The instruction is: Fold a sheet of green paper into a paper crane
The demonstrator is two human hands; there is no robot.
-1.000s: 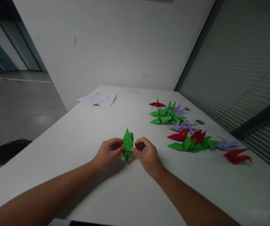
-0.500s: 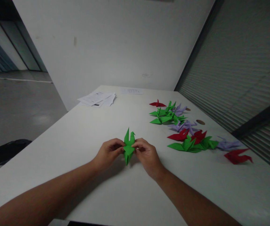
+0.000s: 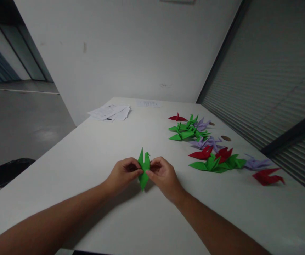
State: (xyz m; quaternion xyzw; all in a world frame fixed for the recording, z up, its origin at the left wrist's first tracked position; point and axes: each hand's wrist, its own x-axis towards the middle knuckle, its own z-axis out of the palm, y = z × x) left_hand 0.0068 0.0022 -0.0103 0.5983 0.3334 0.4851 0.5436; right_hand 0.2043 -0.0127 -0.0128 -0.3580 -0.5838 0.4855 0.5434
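Between my two hands is a green origami crane [image 3: 145, 165], held just above the white table [image 3: 94, 152]. My left hand [image 3: 123, 173] pinches its left side with thumb and fingers. From the other side, my right hand [image 3: 165, 176] grips it, the thumb pressed on the near face and the fingers behind, partly hidden. One long point and a bent, beak-like tip stick up at the crane's top, and another point hangs down toward the tabletop.
To the right lie several finished cranes: a green group [image 3: 189, 131], a purple one [image 3: 255, 162] and a red one [image 3: 268, 176]. Loose printed papers [image 3: 111, 111] rest at the far left. A black bin bag [image 3: 7, 172] is beyond the left edge, and window blinds [image 3: 274, 81] border the right.
The crane has tipped between my hands, so its wing no longer spreads flat toward me. My right thumb has shifted down and inward onto its near face.
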